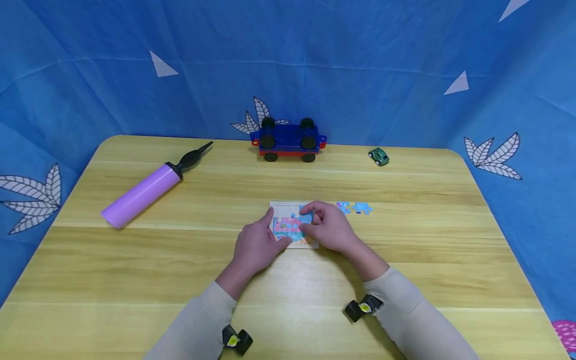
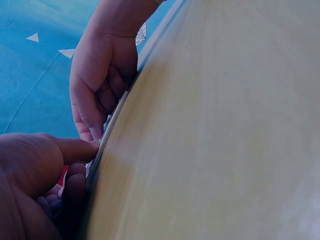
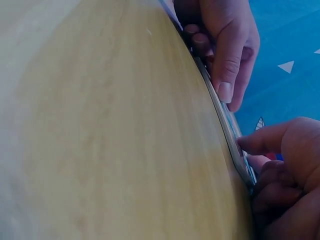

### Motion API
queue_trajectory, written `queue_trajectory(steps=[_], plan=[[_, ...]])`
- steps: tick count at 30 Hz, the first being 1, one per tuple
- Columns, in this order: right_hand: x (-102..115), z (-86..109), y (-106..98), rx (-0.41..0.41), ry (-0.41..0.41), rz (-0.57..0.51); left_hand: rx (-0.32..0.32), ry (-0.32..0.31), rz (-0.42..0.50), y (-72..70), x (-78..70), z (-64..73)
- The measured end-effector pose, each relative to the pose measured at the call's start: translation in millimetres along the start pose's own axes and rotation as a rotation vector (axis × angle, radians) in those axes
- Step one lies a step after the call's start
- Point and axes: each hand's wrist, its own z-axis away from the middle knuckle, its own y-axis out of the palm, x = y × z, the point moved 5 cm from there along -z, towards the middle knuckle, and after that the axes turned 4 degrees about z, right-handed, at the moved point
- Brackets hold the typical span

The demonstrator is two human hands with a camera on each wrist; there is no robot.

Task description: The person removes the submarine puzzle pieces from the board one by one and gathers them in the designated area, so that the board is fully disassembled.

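A small jigsaw board (image 1: 281, 204) with a pale frame lies flat on the table in the head view, partly filled with pink and blue pieces. My left hand (image 1: 257, 246) holds its near left corner, index finger along the left side and thumb on the near edge. Over the board's right side, my right hand (image 1: 330, 226) pinches a blue puzzle piece (image 1: 307, 218) between thumb and index finger, its other fingers curled. Both wrist views show the thumbs, in the left wrist view the left thumb (image 2: 77, 149), right at the board's thin edge.
Two loose blue puzzle pieces (image 1: 361, 208) lie right of the board. Behind stand a blue and red toy vehicle (image 1: 289, 140) with black wheels and a small green toy car (image 1: 379, 156). A purple hand pump (image 1: 143, 195) lies at left. A blue curtain (image 1: 288, 45) hangs behind the table.
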Motion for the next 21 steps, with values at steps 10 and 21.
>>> queue_trajectory(steps=[10,21], plan=[[-0.1,-3.4,-0.7,0.033,0.04,-0.015,0.008,-0.005,-0.01,1.0,0.5,-0.1],[0.1,-3.5,-0.8,0.027,0.011,-0.078,0.01,-0.009,-0.013,1.0,-1.2,0.0]])
